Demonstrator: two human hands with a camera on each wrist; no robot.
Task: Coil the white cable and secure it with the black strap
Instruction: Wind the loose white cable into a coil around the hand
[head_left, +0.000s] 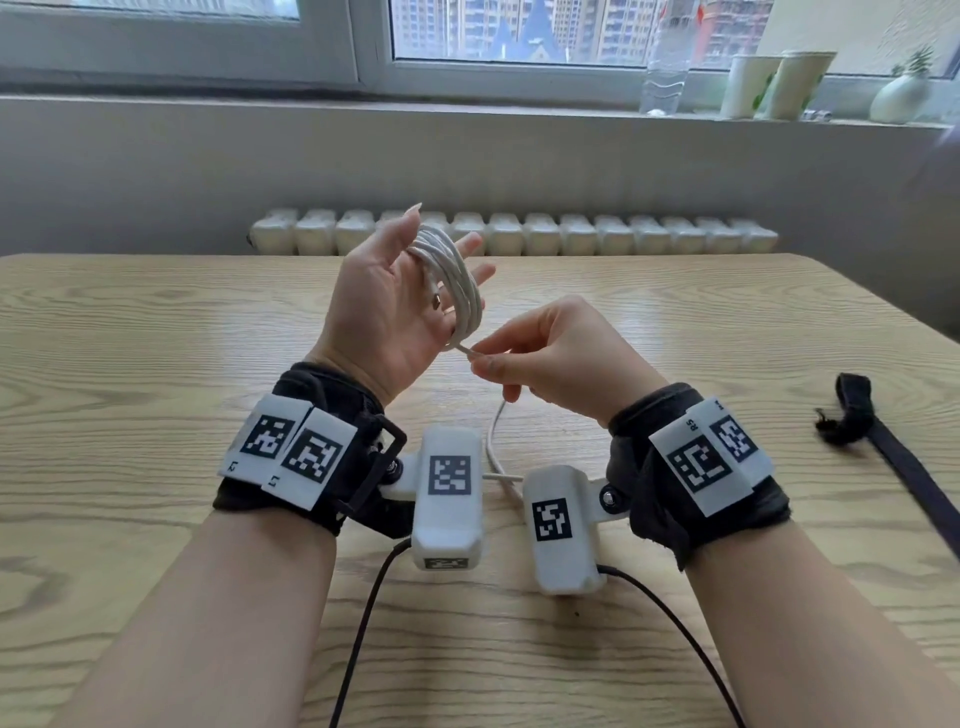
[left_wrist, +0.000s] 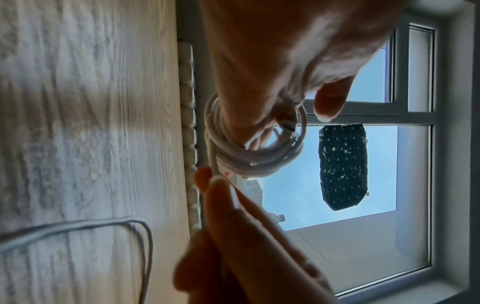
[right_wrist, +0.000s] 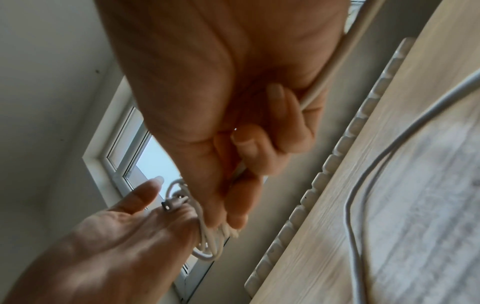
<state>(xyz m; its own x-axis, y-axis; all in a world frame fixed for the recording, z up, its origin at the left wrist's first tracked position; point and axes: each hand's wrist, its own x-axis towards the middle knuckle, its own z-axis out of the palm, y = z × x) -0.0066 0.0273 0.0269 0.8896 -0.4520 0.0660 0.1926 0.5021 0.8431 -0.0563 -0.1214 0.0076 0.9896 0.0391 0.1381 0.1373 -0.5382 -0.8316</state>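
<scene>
My left hand is raised palm-up above the table, fingers straight, thumb spread away. The white cable is wound in several loops around its fingers, and one metal-tipped plug lies against the palm. My right hand pinches the cable just below the coil, between thumb and forefinger. The loose tail drops from that hand and curves over the table. The black strap lies flat on the table at the right, touched by neither hand.
The wooden table runs to a white radiator under the window. A clear bottle, two paper cups and a small vase stand on the sill. Black wires trail from the wrist cameras.
</scene>
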